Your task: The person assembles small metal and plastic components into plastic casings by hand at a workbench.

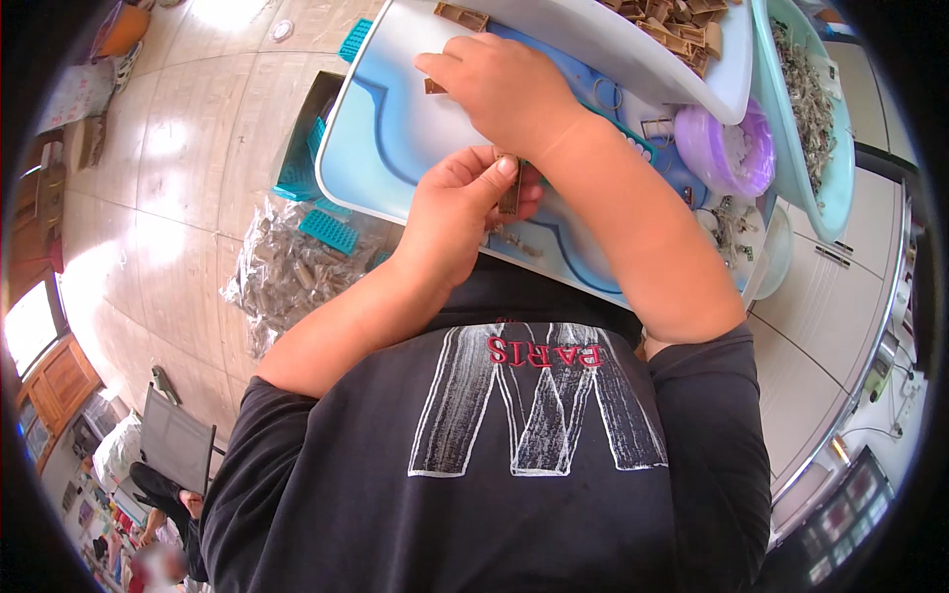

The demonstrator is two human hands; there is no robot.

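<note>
Pinched upright between thumb and fingers of my left hand (460, 203) is a small brown plastic part (510, 198), held above the near edge of a white-and-blue table (395, 138). My right hand (509, 84) reaches across beyond it, its fingers bent over the table. A brown plastic piece (433, 87) peeks out at those fingertips; whether they grip it is hidden. Farther off lies another brown plastic piece (462, 16). Small metal bits (519, 242) are scattered on the table just under my left hand.
At the right stand a white bin (727, 94) of brown pieces, a purple basin (692, 138), and a pale green tub (835, 188) full of small metal parts. On the left floor are a bag of parts (282, 277), a teal perforated tray (328, 231) and a box (318, 109).
</note>
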